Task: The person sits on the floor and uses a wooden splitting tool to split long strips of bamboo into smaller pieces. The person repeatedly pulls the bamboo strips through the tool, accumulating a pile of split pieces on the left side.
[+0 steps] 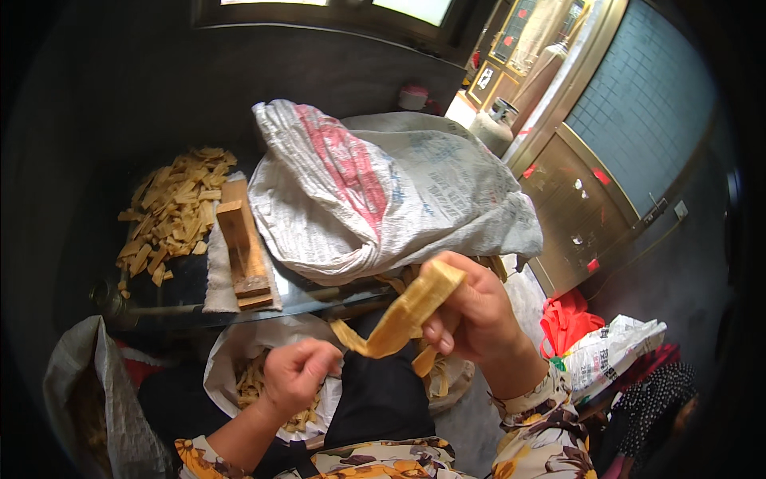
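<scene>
My right hand [479, 311] grips a long, bent, yellowish strip of dried plant material [401, 314], raised above my lap. The strip's narrow end curves left, close to my left hand [302, 371]. That hand is curled into a fist, and whether anything lies inside it is hidden. Below it, a white woven sack [218, 359] stands open with cut yellowish pieces [251, 380] inside. Ahead on the dark glass-topped table [185, 284], a wooden block tool with an upright piece [242, 239] rests on a pale cloth [219, 284].
A heap of cut pieces [179, 197] covers the table's left. A large woven sack [431, 179] lies across its right. Another open sack [119, 389] stands at lower left. To the right are a red bag [568, 323], a printed white sack [616, 353] and a door [598, 191].
</scene>
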Demonstrator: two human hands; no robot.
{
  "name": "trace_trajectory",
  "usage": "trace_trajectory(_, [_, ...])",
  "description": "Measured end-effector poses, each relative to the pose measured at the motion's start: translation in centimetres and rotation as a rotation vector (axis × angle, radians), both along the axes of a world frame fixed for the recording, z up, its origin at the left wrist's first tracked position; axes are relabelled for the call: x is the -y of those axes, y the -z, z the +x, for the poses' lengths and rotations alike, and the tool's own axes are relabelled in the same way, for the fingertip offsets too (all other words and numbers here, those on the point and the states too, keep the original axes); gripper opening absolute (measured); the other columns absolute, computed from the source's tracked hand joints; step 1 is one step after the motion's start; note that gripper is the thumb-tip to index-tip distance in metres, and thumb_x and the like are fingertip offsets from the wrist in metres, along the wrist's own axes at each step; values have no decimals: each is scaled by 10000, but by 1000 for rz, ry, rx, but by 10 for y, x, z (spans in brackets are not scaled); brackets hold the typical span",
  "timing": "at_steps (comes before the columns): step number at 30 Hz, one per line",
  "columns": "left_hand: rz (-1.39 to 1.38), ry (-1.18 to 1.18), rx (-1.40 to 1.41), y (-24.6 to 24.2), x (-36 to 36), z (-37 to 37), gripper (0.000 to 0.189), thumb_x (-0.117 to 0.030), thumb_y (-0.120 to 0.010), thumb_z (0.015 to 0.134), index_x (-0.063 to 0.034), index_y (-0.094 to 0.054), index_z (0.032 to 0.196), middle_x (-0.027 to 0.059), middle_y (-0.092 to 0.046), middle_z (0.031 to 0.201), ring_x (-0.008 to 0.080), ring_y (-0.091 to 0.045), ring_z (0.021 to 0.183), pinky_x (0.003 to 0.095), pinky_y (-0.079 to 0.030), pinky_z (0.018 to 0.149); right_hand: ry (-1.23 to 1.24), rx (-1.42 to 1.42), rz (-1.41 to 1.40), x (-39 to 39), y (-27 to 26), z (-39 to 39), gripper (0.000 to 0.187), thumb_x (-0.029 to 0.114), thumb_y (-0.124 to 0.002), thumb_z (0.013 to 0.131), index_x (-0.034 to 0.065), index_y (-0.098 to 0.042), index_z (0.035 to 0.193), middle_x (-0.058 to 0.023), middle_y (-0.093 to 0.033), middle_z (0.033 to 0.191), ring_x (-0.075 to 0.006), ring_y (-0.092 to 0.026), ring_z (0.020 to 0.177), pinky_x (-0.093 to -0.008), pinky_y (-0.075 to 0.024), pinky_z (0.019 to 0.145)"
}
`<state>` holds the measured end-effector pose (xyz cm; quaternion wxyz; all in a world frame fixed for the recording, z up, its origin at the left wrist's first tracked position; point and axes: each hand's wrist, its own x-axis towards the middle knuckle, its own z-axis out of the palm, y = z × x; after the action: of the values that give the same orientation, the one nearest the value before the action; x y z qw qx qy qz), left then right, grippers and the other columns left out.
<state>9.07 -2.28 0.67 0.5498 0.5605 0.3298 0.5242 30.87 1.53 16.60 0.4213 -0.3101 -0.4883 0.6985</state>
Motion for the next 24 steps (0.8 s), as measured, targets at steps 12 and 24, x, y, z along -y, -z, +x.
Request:
trace_trajectory(12, [-292, 284, 308, -50, 11, -18, 185, 14, -686, 783, 106, -603, 920, 175, -666, 789, 163, -632, 584, 254, -512, 497, 425, -129, 232, -43, -39, -4, 276, 328, -405, 1025, 96, -552, 1009, 41, -422, 607, -43, -290, 430, -206, -273, 400])
trace_trajectory(24, [442, -549, -822, -56, 43, -146, 156, -18, -585, 853, -10, -557, 1007, 95, -573, 915, 177, -550, 788, 290, -473, 696, 1171, 0, 280, -93, 11, 236, 225, 278, -415, 1019, 100, -552, 1013, 29, -425, 636, -50, -297, 456, -208, -244, 416])
